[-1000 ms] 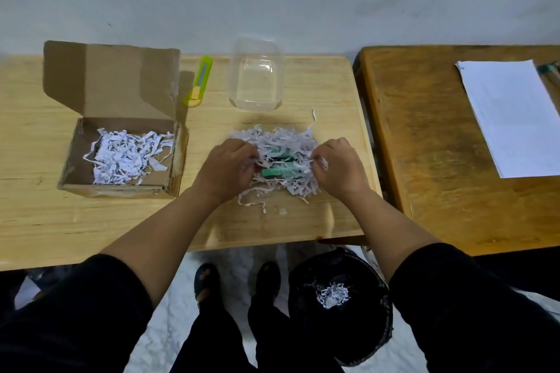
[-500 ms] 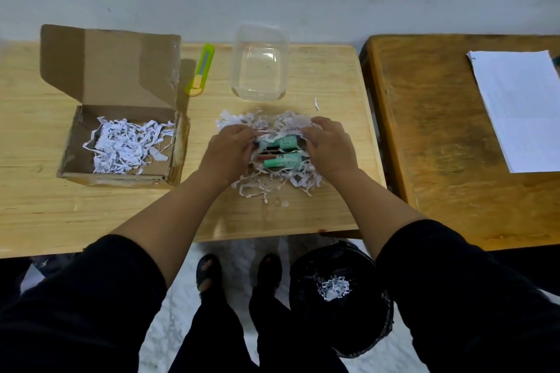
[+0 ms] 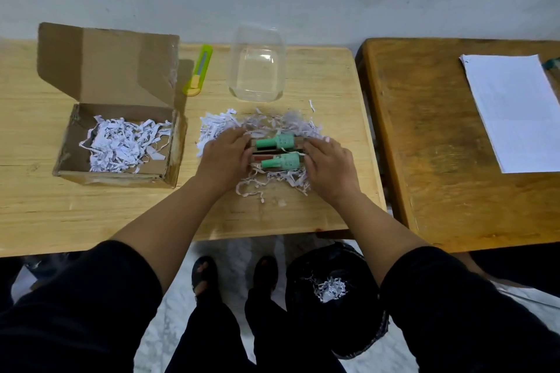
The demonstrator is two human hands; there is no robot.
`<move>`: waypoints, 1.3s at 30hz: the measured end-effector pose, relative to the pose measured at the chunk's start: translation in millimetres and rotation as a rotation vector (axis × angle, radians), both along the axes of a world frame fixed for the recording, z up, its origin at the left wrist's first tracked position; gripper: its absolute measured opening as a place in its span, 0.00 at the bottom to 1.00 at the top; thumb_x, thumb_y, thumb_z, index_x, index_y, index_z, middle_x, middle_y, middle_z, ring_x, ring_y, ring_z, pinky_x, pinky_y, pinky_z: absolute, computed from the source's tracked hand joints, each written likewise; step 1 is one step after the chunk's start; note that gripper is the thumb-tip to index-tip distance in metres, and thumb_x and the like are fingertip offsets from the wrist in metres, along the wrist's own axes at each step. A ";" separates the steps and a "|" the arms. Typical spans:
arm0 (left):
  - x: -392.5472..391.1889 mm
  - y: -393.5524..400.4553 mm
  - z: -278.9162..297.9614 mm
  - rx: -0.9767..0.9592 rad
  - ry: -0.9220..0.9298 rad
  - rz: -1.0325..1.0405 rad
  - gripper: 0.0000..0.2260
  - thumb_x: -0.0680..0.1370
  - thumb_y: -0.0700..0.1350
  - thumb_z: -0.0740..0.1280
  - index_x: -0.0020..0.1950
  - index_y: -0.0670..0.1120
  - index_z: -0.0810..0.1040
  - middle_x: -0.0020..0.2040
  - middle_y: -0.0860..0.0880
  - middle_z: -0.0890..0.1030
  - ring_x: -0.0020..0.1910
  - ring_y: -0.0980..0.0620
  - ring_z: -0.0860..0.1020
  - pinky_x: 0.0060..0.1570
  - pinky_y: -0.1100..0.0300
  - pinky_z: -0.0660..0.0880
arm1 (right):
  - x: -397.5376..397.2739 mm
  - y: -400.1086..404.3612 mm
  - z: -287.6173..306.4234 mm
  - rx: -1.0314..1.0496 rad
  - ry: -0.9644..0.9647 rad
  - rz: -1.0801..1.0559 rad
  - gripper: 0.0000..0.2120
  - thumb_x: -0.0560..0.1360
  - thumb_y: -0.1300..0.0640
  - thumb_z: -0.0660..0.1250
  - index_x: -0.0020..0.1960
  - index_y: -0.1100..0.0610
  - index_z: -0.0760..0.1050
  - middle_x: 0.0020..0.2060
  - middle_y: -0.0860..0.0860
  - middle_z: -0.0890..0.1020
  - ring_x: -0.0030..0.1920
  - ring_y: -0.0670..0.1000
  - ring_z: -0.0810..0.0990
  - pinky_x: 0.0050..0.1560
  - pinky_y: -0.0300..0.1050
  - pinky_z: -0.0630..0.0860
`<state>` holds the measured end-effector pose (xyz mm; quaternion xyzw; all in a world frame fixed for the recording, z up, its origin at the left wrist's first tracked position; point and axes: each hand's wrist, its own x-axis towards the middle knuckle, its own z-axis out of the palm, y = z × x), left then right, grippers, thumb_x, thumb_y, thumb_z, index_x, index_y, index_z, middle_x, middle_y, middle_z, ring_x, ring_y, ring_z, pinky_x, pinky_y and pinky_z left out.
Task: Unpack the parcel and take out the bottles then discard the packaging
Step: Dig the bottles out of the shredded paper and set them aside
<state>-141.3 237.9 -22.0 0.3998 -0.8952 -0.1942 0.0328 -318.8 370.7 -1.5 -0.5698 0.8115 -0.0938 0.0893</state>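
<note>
Two small green bottles, one [image 3: 276, 141] behind the other [image 3: 281, 161], lie side by side in a brown cardboard holder [image 3: 274, 151] on the light wooden table [image 3: 327, 91]. Loose white shredded paper [image 3: 272, 124] surrounds the holder. My left hand [image 3: 225, 154] presses against the holder's left end and my right hand [image 3: 328, 165] against its right end, fingers curved on it. The open cardboard parcel box [image 3: 121, 118] stands to the left with more shredded paper [image 3: 121, 144] inside.
A clear plastic container [image 3: 257, 66] and a green utility knife [image 3: 198, 71] lie at the back of the table. A black-lined bin [image 3: 330, 294] with some shreds stands on the floor below. A darker table [image 3: 439, 136] with white paper sheets [image 3: 515, 112] adjoins at the right.
The shredded paper over the bottles has been spread aside, so both green bottles and their cardboard holder now show. My hands have moved a little apart to the holder's ends.
</note>
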 end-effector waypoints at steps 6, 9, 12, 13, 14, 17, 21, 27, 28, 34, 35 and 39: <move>-4.3 -1.3 10.5 -0.113 0.151 -0.031 0.15 0.77 0.46 0.58 0.62 0.46 0.75 0.64 0.46 0.75 0.64 0.45 0.73 0.56 0.45 0.72 | 3.3 -20.4 15.2 -0.127 0.091 -0.020 0.12 0.74 0.56 0.61 0.55 0.54 0.77 0.60 0.54 0.78 0.66 0.62 0.70 0.59 0.62 0.69; -11.9 6.9 14.1 -0.047 0.085 -0.154 0.19 0.79 0.52 0.53 0.68 0.49 0.70 0.69 0.48 0.72 0.71 0.47 0.67 0.64 0.44 0.65 | 10.8 -42.2 14.6 -0.041 -0.045 0.179 0.17 0.76 0.56 0.58 0.63 0.51 0.74 0.64 0.51 0.76 0.69 0.59 0.68 0.61 0.61 0.66; -11.0 11.9 6.9 0.078 -0.005 -0.074 0.23 0.80 0.54 0.55 0.73 0.49 0.61 0.74 0.49 0.65 0.75 0.49 0.58 0.70 0.45 0.56 | 9.1 -51.8 5.6 0.163 -0.153 0.114 0.19 0.80 0.54 0.52 0.71 0.48 0.64 0.72 0.46 0.66 0.74 0.52 0.58 0.71 0.58 0.55; -9.4 12.7 5.7 0.078 -0.012 -0.070 0.24 0.79 0.55 0.56 0.74 0.48 0.61 0.74 0.48 0.65 0.75 0.48 0.58 0.70 0.45 0.56 | 6.6 -52.0 4.2 0.198 -0.164 0.065 0.20 0.81 0.53 0.51 0.72 0.48 0.61 0.73 0.47 0.65 0.75 0.52 0.57 0.71 0.58 0.54; -7.1 12.6 4.8 0.079 -0.016 -0.077 0.25 0.79 0.56 0.56 0.73 0.48 0.61 0.73 0.47 0.66 0.75 0.47 0.58 0.70 0.45 0.57 | 3.6 -50.6 4.1 0.207 -0.174 0.014 0.20 0.81 0.53 0.50 0.72 0.49 0.61 0.73 0.47 0.65 0.74 0.52 0.57 0.71 0.58 0.55; -2.6 10.4 3.9 0.078 -0.029 -0.079 0.26 0.78 0.58 0.57 0.73 0.48 0.61 0.73 0.47 0.66 0.75 0.47 0.58 0.71 0.44 0.56 | -3.0 -41.4 6.0 0.099 -0.139 -0.101 0.18 0.80 0.53 0.51 0.68 0.54 0.66 0.67 0.52 0.72 0.69 0.55 0.65 0.66 0.58 0.61; -8.4 16.2 10.3 -0.044 0.068 -0.086 0.27 0.76 0.61 0.56 0.71 0.48 0.65 0.72 0.50 0.68 0.75 0.50 0.59 0.70 0.39 0.53 | 5.4 -21.2 7.9 -0.257 -0.042 -0.052 0.12 0.75 0.55 0.61 0.55 0.58 0.77 0.52 0.54 0.81 0.54 0.57 0.77 0.52 0.52 0.71; -22.1 24.8 10.2 0.047 -0.042 -0.160 0.35 0.73 0.60 0.65 0.75 0.51 0.56 0.76 0.52 0.60 0.76 0.50 0.53 0.72 0.40 0.47 | 23.9 8.9 -6.4 -0.195 -0.176 0.011 0.19 0.71 0.52 0.62 0.58 0.61 0.77 0.50 0.59 0.82 0.51 0.60 0.80 0.50 0.51 0.77; -21.3 24.5 8.8 0.065 -0.038 -0.146 0.36 0.72 0.60 0.66 0.75 0.51 0.55 0.76 0.52 0.60 0.76 0.50 0.53 0.73 0.40 0.47 | 24.5 12.6 -7.8 -0.181 -0.186 0.017 0.20 0.70 0.53 0.63 0.58 0.61 0.76 0.51 0.59 0.81 0.51 0.61 0.79 0.50 0.52 0.78; -10.9 20.5 7.1 0.078 -0.025 -0.108 0.40 0.69 0.59 0.70 0.75 0.49 0.56 0.76 0.48 0.59 0.76 0.48 0.54 0.74 0.44 0.48 | 17.9 21.1 -8.5 -0.045 -0.168 -0.026 0.25 0.69 0.58 0.69 0.65 0.59 0.71 0.57 0.58 0.79 0.56 0.61 0.77 0.54 0.55 0.74; -7.5 19.6 5.8 0.076 -0.022 -0.102 0.41 0.69 0.59 0.70 0.75 0.48 0.55 0.76 0.48 0.60 0.76 0.48 0.54 0.74 0.44 0.49 | 17.3 21.6 -8.1 -0.014 -0.150 -0.039 0.25 0.70 0.58 0.69 0.66 0.59 0.70 0.57 0.58 0.79 0.57 0.61 0.76 0.55 0.55 0.73; 4.8 15.6 -1.5 0.108 -0.010 -0.070 0.42 0.68 0.59 0.71 0.75 0.46 0.55 0.75 0.46 0.61 0.75 0.47 0.55 0.73 0.44 0.54 | 14.9 15.8 1.5 0.023 -0.055 -0.067 0.20 0.70 0.53 0.66 0.60 0.57 0.75 0.56 0.55 0.77 0.59 0.57 0.73 0.56 0.52 0.70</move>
